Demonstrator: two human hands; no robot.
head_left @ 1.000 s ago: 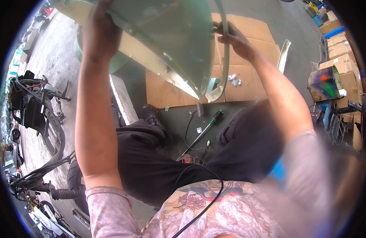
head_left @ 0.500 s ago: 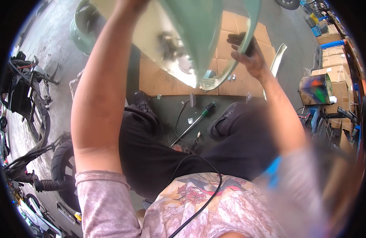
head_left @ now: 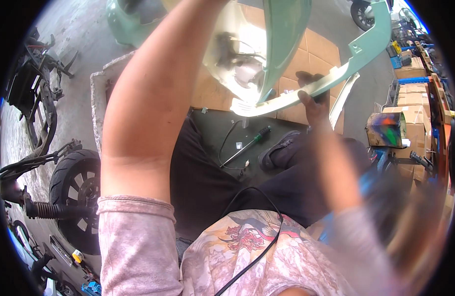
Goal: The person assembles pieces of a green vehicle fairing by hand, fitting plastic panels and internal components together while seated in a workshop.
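Note:
A large glossy pale green plastic body panel [head_left: 285, 39] hangs in front of me, its cream inner face turned partly toward me. My left forearm reaches up to its top, but the left hand is past the picture's upper edge. A long curved pale green trim strip [head_left: 331, 79] lies across my right hand [head_left: 316, 101], thumb on the near side and fingers behind. The strip's slotted end is beside the panel's pointed lower tip; I cannot tell whether they touch. Below, a screwdriver with a green handle [head_left: 262, 133] rests on the floor.
Flattened cardboard [head_left: 314, 54] lies beneath the panel, with a pale narrow strip [head_left: 343, 101] on its right. A motorcycle wheel [head_left: 79, 197] and frame parts stand at left. Stacked cardboard boxes [head_left: 415, 108] line the right side. A thin black cable [head_left: 222, 148] lies near the screwdriver.
The trim strip has swung outward to the right, away from the panel's side, with my right hand now gripping it. The panel and my left arm have shifted right in view.

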